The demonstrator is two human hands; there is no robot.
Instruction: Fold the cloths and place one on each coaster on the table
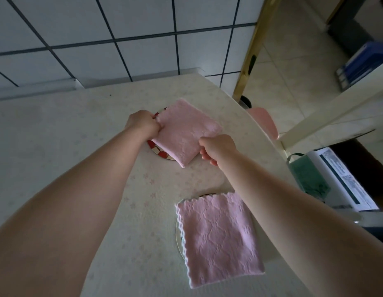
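Embossed matt pink cloth (187,130); glossy tiled wall (143,26).

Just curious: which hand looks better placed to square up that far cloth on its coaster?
Probably left: the left hand grips the cloth right above the coaster; the right hand holds the overhanging corner.

You see only a red-patterned sliver of the far coaster (159,152) under the folded cloth (184,131); the near cloth (218,236) hides almost all of its coaster (178,236).
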